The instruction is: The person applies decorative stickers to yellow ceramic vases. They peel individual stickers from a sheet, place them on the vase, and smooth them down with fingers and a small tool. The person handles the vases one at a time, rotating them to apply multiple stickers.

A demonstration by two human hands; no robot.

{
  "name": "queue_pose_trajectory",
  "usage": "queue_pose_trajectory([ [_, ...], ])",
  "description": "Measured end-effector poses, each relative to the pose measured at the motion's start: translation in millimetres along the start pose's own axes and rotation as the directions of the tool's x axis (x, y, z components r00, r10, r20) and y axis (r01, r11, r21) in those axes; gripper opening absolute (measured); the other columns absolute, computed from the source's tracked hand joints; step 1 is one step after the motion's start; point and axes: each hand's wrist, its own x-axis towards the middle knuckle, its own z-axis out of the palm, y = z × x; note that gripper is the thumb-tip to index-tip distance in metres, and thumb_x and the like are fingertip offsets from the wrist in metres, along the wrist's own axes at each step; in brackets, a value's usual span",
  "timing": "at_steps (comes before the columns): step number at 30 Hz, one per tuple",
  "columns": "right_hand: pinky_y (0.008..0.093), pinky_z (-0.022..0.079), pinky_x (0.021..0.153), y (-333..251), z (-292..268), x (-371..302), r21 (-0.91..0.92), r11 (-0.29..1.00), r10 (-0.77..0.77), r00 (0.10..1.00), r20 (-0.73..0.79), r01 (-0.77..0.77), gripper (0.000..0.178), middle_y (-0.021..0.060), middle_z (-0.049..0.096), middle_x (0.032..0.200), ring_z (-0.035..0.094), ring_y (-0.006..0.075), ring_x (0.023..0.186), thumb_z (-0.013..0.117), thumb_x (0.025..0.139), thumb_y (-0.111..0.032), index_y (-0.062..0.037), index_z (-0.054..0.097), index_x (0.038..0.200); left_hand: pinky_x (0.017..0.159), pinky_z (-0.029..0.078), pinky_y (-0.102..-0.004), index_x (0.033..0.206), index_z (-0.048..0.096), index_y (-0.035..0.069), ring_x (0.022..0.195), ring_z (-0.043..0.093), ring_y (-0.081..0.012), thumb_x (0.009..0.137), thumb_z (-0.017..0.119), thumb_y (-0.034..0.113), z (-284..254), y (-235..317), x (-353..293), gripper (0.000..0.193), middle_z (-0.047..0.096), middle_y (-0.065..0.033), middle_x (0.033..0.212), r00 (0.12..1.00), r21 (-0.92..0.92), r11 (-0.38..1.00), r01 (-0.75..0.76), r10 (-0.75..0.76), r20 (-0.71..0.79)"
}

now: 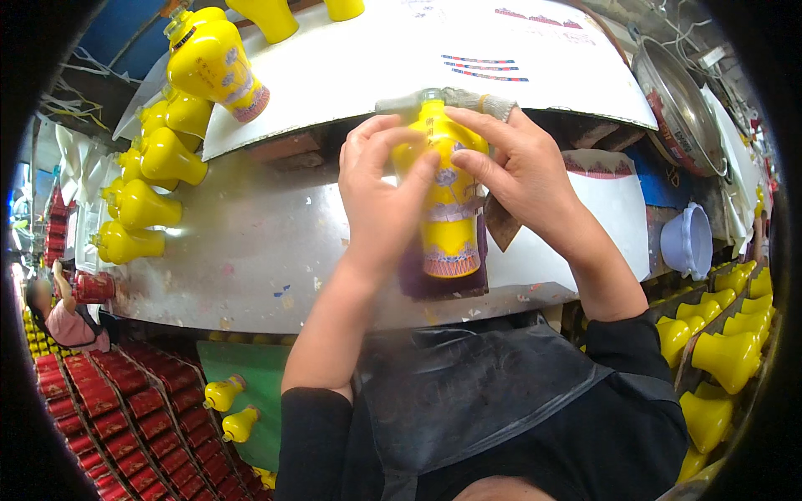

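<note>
A yellow bottle (451, 221) lies on its back before me, its clear neck pointing away. It has purple-blue floral patterns, dark lettering and a patterned band at the base. My left hand (376, 184) is at its left side, fingers curved and apart, thumb against the bottle; motion blurs it slightly. My right hand (518, 159) reaches over from the right, forefinger at the shoulder and thumb on the bottle's front, with fingers spread. Beneath the bottle is a dark purple pad (418, 280). A grey cloth (493, 104) lies by the neck.
Several yellow bottles (138, 204) stand along the metal table (242, 267) at left. A white board (359, 58) behind carries patterned strips (484, 68). At right are a pale bucket (687, 242) and more yellow bottles (727, 359). Red items (134, 417) fill the lower left, near a person (71, 317).
</note>
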Motion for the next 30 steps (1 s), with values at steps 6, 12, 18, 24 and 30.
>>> queue_pose_trajectory([
  [6, 0.0384, 0.054, 0.070, 4.4, -4.8, 13.6, -0.021, 0.978, -0.205, 0.977, 0.053, 0.206, 0.025, 0.0146, 0.060, 0.091, 0.065, 0.0307, 0.079, 0.073, 0.093, -0.020, -0.0119, 0.072, 0.116, 0.087, 0.049, -0.0353, 0.092, 0.069, 0.005, 0.096, 0.063, -0.0244, 0.086, 0.079, 0.004, 3.1, 10.8, -0.9, 0.011, 0.068, -0.0078, 0.099, 0.983, -0.014, 0.984, -0.177, 0.176, -0.047],
  [12, 0.0400, 0.056, 0.074, -2.6, -15.9, 16.1, 0.038, 0.986, -0.168, 0.978, 0.122, 0.165, 0.017, 0.0161, 0.062, 0.094, 0.067, 0.0318, 0.083, 0.076, 0.087, -0.014, -0.0057, 0.067, 0.099, 0.083, 0.050, -0.0298, 0.096, 0.069, 0.004, 0.091, 0.062, -0.0171, 0.090, 0.078, 0.002, 2.1, 13.4, -8.4, 0.011, 0.066, -0.0055, 0.096, 0.993, -0.080, 0.990, -0.113, 0.109, -0.050],
  [18, 0.0392, 0.057, 0.075, -11.2, -32.1, 11.7, 0.209, 0.969, -0.172, 0.968, 0.182, 0.133, 0.019, 0.0177, 0.068, 0.097, 0.070, 0.0316, 0.085, 0.077, 0.086, -0.015, -0.0029, 0.067, 0.095, 0.082, 0.050, -0.0237, 0.102, 0.066, 0.001, 0.092, 0.060, -0.0092, 0.095, 0.074, 0.001, -7.5, 32.4, -12.9, 0.011, 0.063, -0.0020, 0.098, 0.998, -0.165, 0.984, -0.064, 0.066, 0.008],
  [24, 0.0336, 0.055, 0.075, -16.6, -46.7, 0.5, 0.445, 0.886, -0.022, 0.946, 0.323, -0.132, 0.017, 0.0093, 0.066, 0.090, 0.067, 0.0217, 0.081, 0.076, 0.086, -0.013, -0.0022, 0.066, 0.094, 0.065, 0.051, -0.0261, 0.094, 0.071, 0.003, 0.071, 0.064, -0.0129, 0.087, 0.078, -0.004, -15.9, 56.4, -15.7, 0.012, 0.068, -0.0060, 0.081, 1.000, -0.207, 0.978, -0.022, 0.020, -0.013],
  [30, 0.0249, 0.049, 0.074, -19.6, -66.7, -8.7, 0.660, 0.708, -0.060, 0.910, 0.410, -0.250, 0.030, 0.0049, 0.064, 0.101, 0.060, 0.0109, 0.084, 0.077, 0.087, -0.016, -0.0019, 0.066, 0.111, 0.065, 0.051, -0.0258, 0.094, 0.071, 0.004, 0.071, 0.065, -0.0136, 0.085, 0.078, -0.006, -25.0, 78.8, -20.9, 0.014, 0.068, -0.0057, 0.082, 0.998, -0.195, 0.979, -0.066, 0.069, 0.009],
])
